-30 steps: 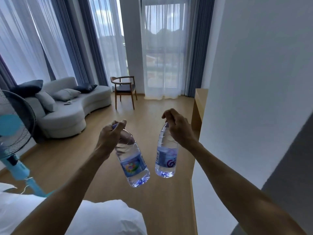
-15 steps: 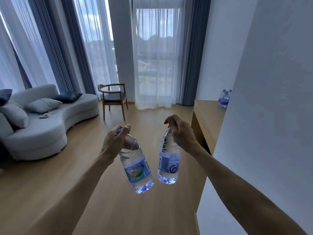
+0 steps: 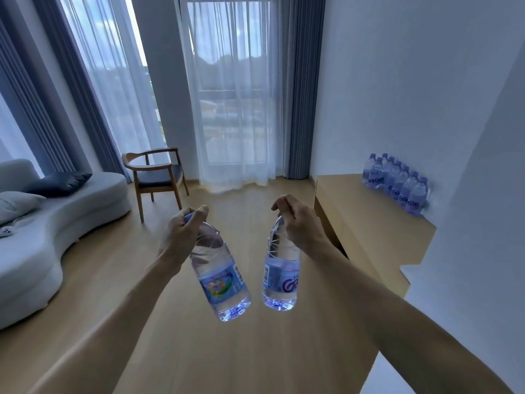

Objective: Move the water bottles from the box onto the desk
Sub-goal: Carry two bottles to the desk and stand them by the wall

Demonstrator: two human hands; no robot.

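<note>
Hands (image 3: 181, 237) (image 3: 301, 226) pinching bottle (image 3: 220, 275) (image 3: 281, 268) necks over open floor; desk (image 3: 366, 220) edge right (bottle row (image 3: 397, 183) against wall).

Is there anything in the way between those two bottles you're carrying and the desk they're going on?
Nothing visible. Only bare wooden floor lies between the two held bottles and the desk ahead on the right. A row of bottles already lines its wall side, but the near top is bare.

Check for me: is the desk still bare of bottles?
No, a row of water bottles already stands on the desk against the wall.
</note>
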